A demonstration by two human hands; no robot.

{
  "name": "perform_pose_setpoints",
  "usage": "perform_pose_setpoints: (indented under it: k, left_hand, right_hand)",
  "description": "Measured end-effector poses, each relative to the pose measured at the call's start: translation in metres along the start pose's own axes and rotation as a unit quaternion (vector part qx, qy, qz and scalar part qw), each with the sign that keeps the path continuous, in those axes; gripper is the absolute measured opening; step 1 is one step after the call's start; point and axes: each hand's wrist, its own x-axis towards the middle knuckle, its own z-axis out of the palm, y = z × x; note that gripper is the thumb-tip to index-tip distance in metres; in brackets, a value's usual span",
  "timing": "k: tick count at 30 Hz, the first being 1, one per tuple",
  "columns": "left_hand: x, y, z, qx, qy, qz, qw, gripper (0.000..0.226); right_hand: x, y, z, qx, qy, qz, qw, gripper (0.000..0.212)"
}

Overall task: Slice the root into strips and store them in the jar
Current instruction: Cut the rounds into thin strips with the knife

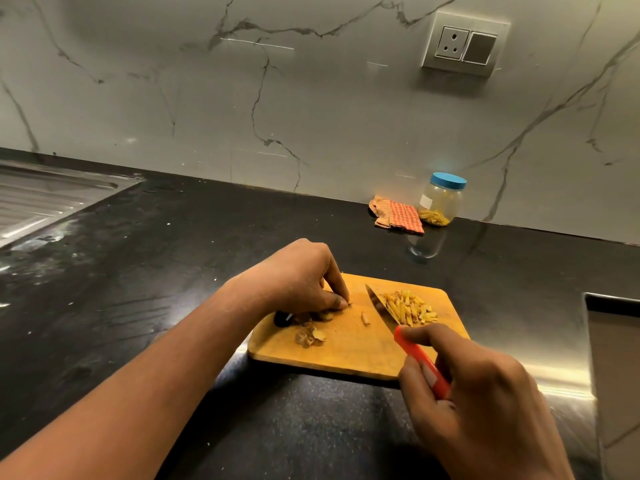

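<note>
A wooden cutting board [349, 351] lies on the black counter. A pile of yellow root strips [410, 308] sits at its far right. My right hand [485, 407] grips the red handle of a knife [382, 308], whose blade lies against the left side of the pile. My left hand [304, 275] curls over the board's left end, fingertips pinching a small root piece [348, 303]. One loose strip [364, 318] lies mid-board. Peel scraps [310, 336] lie by the left edge. A clear jar [441, 200] with a blue lid stands by the wall with strips inside.
A checked orange cloth [398, 214] lies left of the jar. A steel sink drainboard [45, 199] is at the far left. A dark object [282, 318] pokes out beneath my left hand. A steel-edged recess [613, 341] opens at the right. A wall socket [464, 43] sits high up.
</note>
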Motion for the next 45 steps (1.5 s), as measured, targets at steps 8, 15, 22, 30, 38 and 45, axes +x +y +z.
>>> perform_pose_setpoints:
  k: [8,15,22,30,38,45]
  left_hand:
    - [-0.001,-0.001,0.0,-0.006,-0.009,0.002,1.0,0.016]
    - [-0.003,0.002,0.0,0.006,0.002,0.008,1.0,0.017]
    - [-0.005,0.009,0.002,-0.006,0.063,0.025,0.998,0.006]
    - [-0.008,0.013,0.004,0.005,0.055,0.027,0.998,0.01]
    - [-0.009,0.012,0.004,0.007,0.055,0.036,0.998,0.011]
    - [-0.011,0.021,0.006,-0.032,0.06,0.085,0.994,0.032]
  right_hand:
    - [0.004,-0.001,0.016,0.0,-0.012,0.01,1.0,0.03]
    - [0.0,0.002,0.019,-0.003,-0.006,0.009,1.0,0.029]
    - [-0.001,0.002,0.021,-0.002,-0.006,0.017,1.0,0.03]
    - [-0.003,0.001,0.023,-0.003,-0.019,0.013,1.0,0.031]
    - [-0.005,-0.001,0.029,-0.004,-0.019,0.001,1.0,0.029]
    - [-0.009,0.006,0.006,0.02,0.003,0.02,1.0,0.027]
